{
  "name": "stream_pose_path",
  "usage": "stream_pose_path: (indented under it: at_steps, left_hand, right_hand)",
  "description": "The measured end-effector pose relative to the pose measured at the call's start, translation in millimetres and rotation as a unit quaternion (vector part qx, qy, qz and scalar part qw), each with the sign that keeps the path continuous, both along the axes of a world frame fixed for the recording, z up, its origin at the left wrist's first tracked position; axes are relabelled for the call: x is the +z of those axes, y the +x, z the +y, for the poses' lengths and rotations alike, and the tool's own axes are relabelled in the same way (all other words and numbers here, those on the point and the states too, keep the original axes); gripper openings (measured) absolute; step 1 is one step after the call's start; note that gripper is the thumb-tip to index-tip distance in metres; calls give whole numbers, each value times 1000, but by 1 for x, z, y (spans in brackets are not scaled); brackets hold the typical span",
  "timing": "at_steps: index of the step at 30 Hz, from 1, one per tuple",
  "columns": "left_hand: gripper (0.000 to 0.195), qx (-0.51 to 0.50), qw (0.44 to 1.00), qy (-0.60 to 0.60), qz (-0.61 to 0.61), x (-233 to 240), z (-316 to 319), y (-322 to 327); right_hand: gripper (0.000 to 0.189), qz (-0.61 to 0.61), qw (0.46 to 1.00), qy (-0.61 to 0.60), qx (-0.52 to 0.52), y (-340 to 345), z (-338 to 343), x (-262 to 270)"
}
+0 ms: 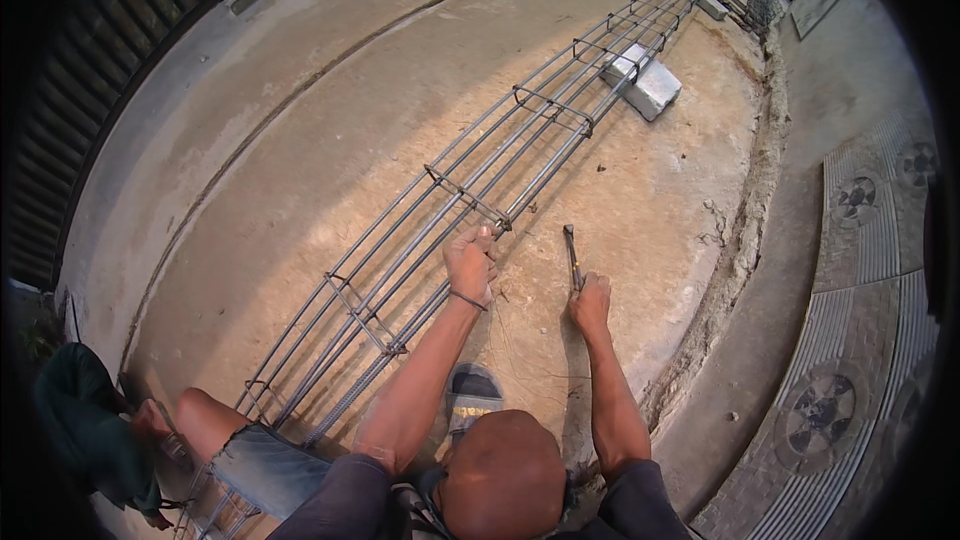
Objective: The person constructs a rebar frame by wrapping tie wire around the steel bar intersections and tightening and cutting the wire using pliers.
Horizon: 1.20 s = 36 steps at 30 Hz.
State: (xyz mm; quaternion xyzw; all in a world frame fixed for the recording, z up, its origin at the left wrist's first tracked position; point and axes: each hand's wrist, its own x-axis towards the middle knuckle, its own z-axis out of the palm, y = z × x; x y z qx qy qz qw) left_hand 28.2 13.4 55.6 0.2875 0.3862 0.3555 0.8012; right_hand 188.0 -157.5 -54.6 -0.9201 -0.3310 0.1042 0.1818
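Observation:
A long cage of steel rebar (409, 223) with square wire stirrups runs diagonally from the lower left to the upper right. My left hand (471, 262) has its fingers closed at the cage's near edge, beside the corner of a stirrup (469, 196); what the fingertips pinch is too small to tell for sure. To the right of the cage, my right hand (591, 301) grips the handle of a dark metal hand tool (573, 251), its small head pointing away from me. The tool is apart from the cage. Thin loose wires lie on the ground between my arms.
White blocks (652, 90) sit beneath the cage's far part, with another block (711, 6) near its end. A co-worker in dark green (94, 427) is at the lower left. Patterned paving (859, 300) borders the right, a barred metal gate (97, 75) the upper left.

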Motion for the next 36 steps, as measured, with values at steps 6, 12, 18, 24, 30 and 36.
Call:
stream_pose_path:
  at_steps: [6,12,18,24,30,36]
  left_hand:
    - [23,-31,929,182,322,-62,-55,7]
    - [25,-192,784,375,457,-59,-43,44]
    - [21,-133,805,406,412,-69,-43,3]
    - [19,-150,815,389,403,-55,-42,1]
    - [17,-145,798,430,396,-49,-37,-7]
    - [15,-171,799,452,357,-41,-33,-13]
  right_hand:
    - [30,48,998,20,32,8,-4,5]
    - [27,114,991,57,32,15,-8,1]
    - [13,462,861,211,31,-24,5,70]
    - [36,502,841,167,118,-37,9,93]
    - [39,545,816,121,152,-18,11,106]
    - [39,613,770,62,166,5,22,129]
